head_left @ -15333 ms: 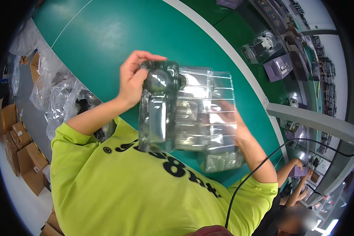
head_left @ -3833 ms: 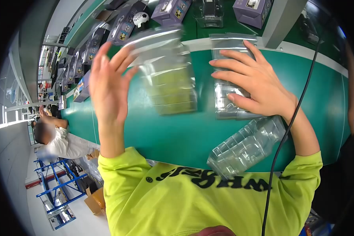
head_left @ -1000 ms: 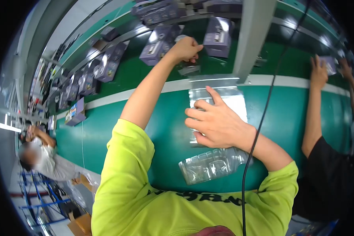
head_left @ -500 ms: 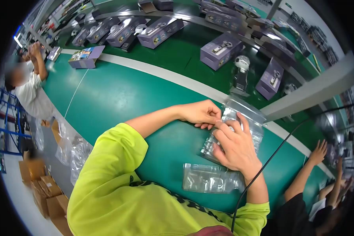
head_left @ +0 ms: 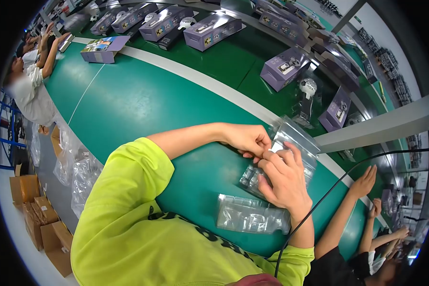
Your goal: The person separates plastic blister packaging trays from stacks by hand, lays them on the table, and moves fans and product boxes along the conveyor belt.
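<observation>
My left hand (head_left: 249,140) is closed in a pinch at the left edge of a stack of clear plastic trays (head_left: 298,139). Its fingertips meet those of my right hand (head_left: 285,177), whose fingers are bent over the trays. A small white patch (head_left: 276,144) shows between the two hands; what the fingertips hold is too small to tell. Another clear plastic tray (head_left: 252,217) lies on the green table (head_left: 143,100), nearer my body and below my right hand.
Beyond the pale table edge (head_left: 200,76), purple boxes (head_left: 213,31) and a packed item with a ball-shaped top (head_left: 308,88) stand on a green belt. A grey post (head_left: 376,125) and black cable (head_left: 338,182) cross the right side. Co-workers' arms (head_left: 341,214) reach in at right; others sit far left.
My left hand has come back from the belt to the tray stack and met my right hand there. The view has turned, and the co-worker's arm at right has shifted.
</observation>
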A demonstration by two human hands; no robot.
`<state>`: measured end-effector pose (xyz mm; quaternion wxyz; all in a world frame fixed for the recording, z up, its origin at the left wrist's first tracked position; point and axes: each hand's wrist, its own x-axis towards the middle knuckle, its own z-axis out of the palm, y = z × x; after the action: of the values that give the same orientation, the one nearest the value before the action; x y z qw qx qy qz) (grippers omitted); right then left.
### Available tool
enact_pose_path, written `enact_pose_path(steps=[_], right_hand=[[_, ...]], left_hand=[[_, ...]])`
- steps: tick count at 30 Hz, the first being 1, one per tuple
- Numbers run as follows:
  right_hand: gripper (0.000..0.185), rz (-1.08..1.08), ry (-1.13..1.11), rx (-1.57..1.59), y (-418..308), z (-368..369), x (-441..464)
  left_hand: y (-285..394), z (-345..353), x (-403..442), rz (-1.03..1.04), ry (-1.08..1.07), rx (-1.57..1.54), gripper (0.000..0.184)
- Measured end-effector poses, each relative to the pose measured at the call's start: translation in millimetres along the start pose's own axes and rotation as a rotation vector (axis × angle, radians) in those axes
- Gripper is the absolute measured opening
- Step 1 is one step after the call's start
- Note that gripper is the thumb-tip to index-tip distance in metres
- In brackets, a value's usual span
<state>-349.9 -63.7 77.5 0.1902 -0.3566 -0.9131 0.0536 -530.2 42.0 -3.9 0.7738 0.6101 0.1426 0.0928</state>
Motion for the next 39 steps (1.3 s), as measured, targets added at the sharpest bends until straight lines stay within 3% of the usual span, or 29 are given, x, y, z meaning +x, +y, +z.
enact_pose_path(steps=[5,8,11,14,16,20,25,31,35,36,37,39], right_hand=[[0.019,0.009,0.024,-0.026,-3.9,7.0,12.0],[0.018,0.004,0.043,-0.034,-9.4,11.9,20.8],[0.018,0.012,0.087,-0.032,-10.8,17.5,27.2],[0.017,0.015,0.107,0.009,-8.6,20.6,32.4],[0.017,0.034,0.124,0.03,-9.1,26.0,36.7],[0.017,0.028,0.134,0.045,-15.5,28.0,49.5],[0.017,0.04,0.073,0.044,-19.3,32.7,57.1],[0.017,0.006,0.019,0.031,-22.8,36.5,73.5],[0.015,-0.012,-0.019,0.013,-25.3,40.0,80.9],[0.015,0.01,0.0,0.016,-27.0,41.8,81.7],[0.015,0.013,0.012,0.016,-28.6,41.7,84.2],[0.014,-0.003,0.024,0.012,-29.2,44.8,89.7]], left_hand=[[-23.9,4.9,-2.5,0.055,-0.014,-0.453,0.017],[-12.0,4.6,-25.0,0.059,0.045,-0.484,0.017],[34.7,-5.0,-63.4,0.047,0.313,-0.224,0.016],[58.1,-79.3,-121.9,0.316,0.714,-0.053,0.013],[109.5,-123.2,-161.2,0.141,1.001,0.454,0.016],[151.1,-236.2,-195.7,-0.586,0.974,1.572,0.019],[134.5,-306.3,-172.9,-0.695,0.756,1.217,0.021],[91.5,-335.4,-167.5,-0.597,0.91,0.782,0.016],[86.4,-325.6,-174.6,-0.178,0.959,1.355,0.015],[95.0,-288.1,-162.3,-0.124,1.04,1.373,0.013],[92.1,-261.8,-152.4,0.073,1.008,1.18,0.01],[83.6,-192.0,-134.9,0.177,0.805,0.815,0.016]])
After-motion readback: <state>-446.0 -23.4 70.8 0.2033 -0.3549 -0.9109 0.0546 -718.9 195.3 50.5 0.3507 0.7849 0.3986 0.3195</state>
